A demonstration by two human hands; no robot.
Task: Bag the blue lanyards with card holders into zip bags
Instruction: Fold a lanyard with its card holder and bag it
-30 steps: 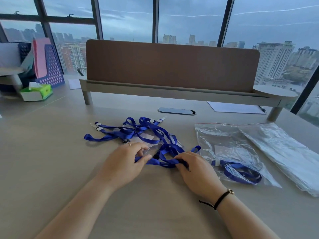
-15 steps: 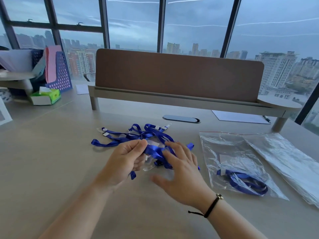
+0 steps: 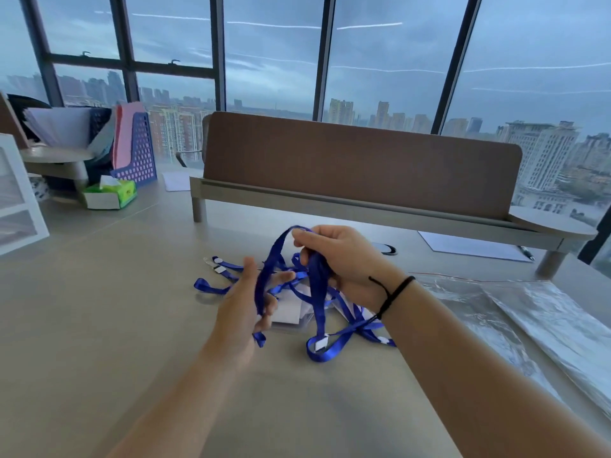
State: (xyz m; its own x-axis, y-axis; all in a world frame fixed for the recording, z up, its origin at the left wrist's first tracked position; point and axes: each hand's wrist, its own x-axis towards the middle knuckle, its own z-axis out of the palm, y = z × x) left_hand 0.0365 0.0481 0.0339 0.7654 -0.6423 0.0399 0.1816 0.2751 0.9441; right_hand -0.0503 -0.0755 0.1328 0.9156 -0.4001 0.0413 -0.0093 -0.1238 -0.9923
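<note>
**Sorting one lanyard out of the tangle; bagging mostly still ahead**

The right hand (image 3: pixel 344 259) is raised above the desk with its fingers curled round a bunched loop of blue lanyard strap (image 3: pixel 281 249), pinching it near the top so the ribbon hangs down in an arch. The left hand (image 3: pixel 246 305), lower and just to the left of it, has its fingers mostly straight and spread, with the hanging strap running across the palm and a short tail poking out under the heel of the hand; it seems to guide the ribbon more than grip it.

Directly beneath and between the hands lies the pile of blue lanyards (image 3: pixel 334 342), looped over one another, with a clear card holder (image 3: pixel 291 314) showing under the straps (how many lanyards make up the heap cannot be counted). More strap ends trail off to the left of the left hand.

To the right of the right forearm, clear zip bags (image 3: pixel 529 325) lie flat on the desk (image 3: pixel 99 325); their contents cannot be made out here.

Judging from this, the task is at an early or middle stage: a lanyard is being separated and gathered, not yet put in a bag, and the rest of the pile is still to be bagged.
</note>
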